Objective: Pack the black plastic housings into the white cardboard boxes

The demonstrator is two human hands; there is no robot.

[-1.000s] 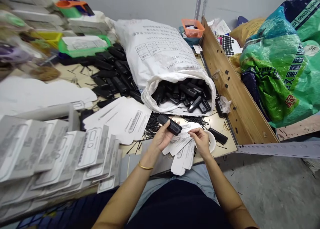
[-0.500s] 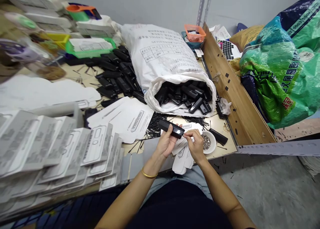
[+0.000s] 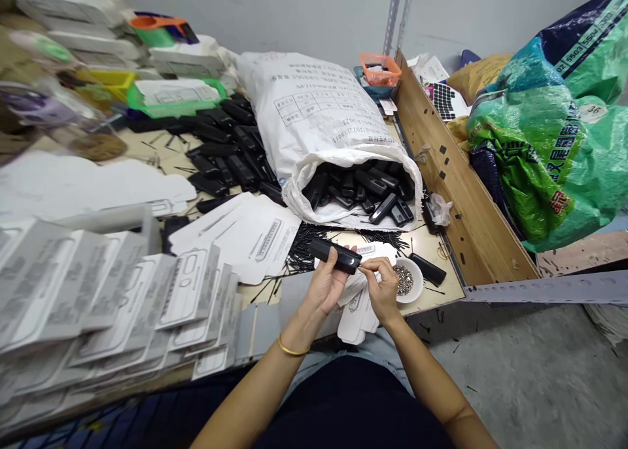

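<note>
My left hand [image 3: 328,288] is closed around a glossy black oblong plastic case [image 3: 326,249], thumb on top, held tilted above the table. At the case's right end my right hand [image 3: 384,292] pinches with thumb and forefinger; whatever is between those fingertips is too small to make out. Close by the right hand stands a white bowl [image 3: 417,287] of small shiny metal parts [image 3: 403,280]. A similar black case [image 3: 428,269] lies just beyond the bowl. Under my hands are white printed cards [image 3: 354,318], and thin black sticks [image 3: 304,246] are scattered behind them.
A white woven sack [image 3: 318,108] spills open toward me, full of black cases [image 3: 380,187]. More cases [image 3: 235,154] are heaped to its left. Folded printed cartons [image 3: 189,285] cover the left side. A wooden board [image 3: 471,207] edges the table at right, with green bags [image 3: 534,154] beyond.
The case has rolled slightly in my left hand, and the bright glare on its end has faded. My right hand stays pinched at the same end. The view has shifted slightly.
</note>
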